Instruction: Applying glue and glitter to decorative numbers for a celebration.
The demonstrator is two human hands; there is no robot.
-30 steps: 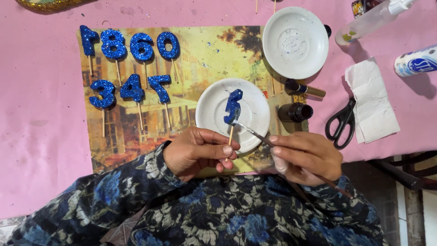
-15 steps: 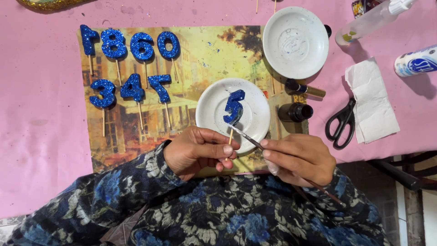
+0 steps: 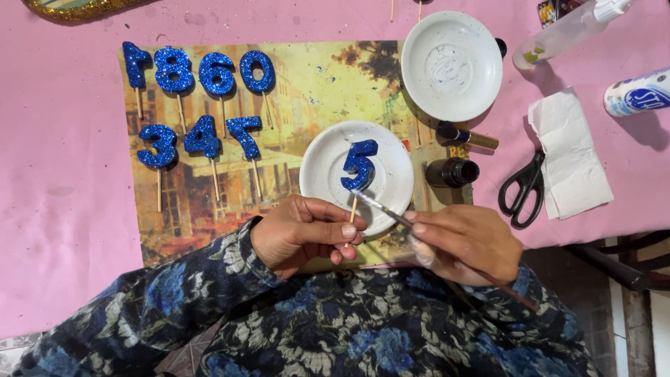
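While seven blue glitter numerals on sticks (image 3: 199,105) lie finished, the left hand (image 3: 303,234) pinches an eighth numeral's stick (image 3: 353,209) and the right hand (image 3: 464,241) grips a thin brush (image 3: 384,208) at its lower edge.

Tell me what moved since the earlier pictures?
The blue glitter number on a stick, pinched in the left hand, turned from side-on to face the camera over the white plate. The right hand brought its thin brush in to the number's lower edge. The finished blue numbers, black scissors and both grips stayed the same.
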